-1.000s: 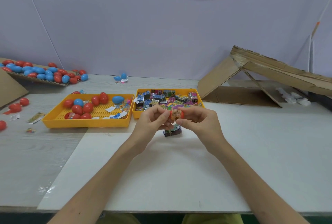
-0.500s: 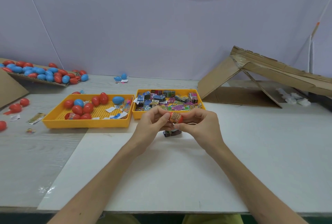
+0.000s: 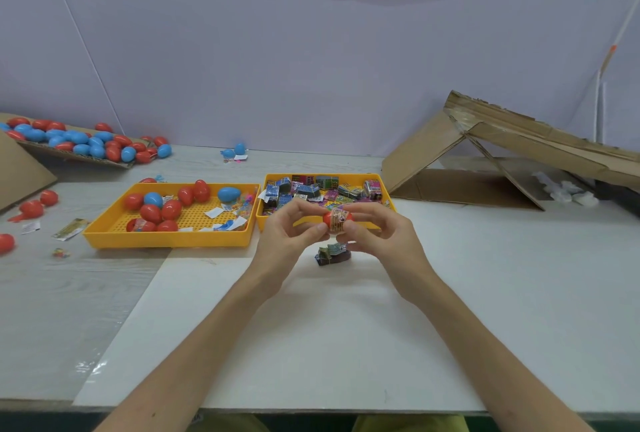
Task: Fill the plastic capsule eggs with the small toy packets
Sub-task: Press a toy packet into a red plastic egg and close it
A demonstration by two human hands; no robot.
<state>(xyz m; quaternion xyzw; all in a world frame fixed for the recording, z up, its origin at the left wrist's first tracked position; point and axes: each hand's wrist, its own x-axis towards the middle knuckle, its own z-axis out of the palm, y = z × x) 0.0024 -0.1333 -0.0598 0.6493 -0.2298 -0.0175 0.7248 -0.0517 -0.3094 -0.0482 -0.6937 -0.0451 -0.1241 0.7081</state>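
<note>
Above the white board (image 3: pixel 311 345), just in front of the packet tray (image 3: pixel 388 196), both hands meet at chest line. The left hand (image 3: pixel 291 234) and right hand (image 3: pixel 384 234) each pinch one red capsule egg (image 3: pixel 327 218) between thumb and fingertips. The shell is glossy red, with a printed orange-yellow toy packet (image 3: pixel 338 222) across its middle and hanging a little below. The egg's long axis lies roughly side to side, hand to hand; which end is the pointed one cannot be told. Another packet (image 3: pixel 332 253) lies on the board beneath. The egg tray (image 3: pixel 166 241) sits to the left.
</note>
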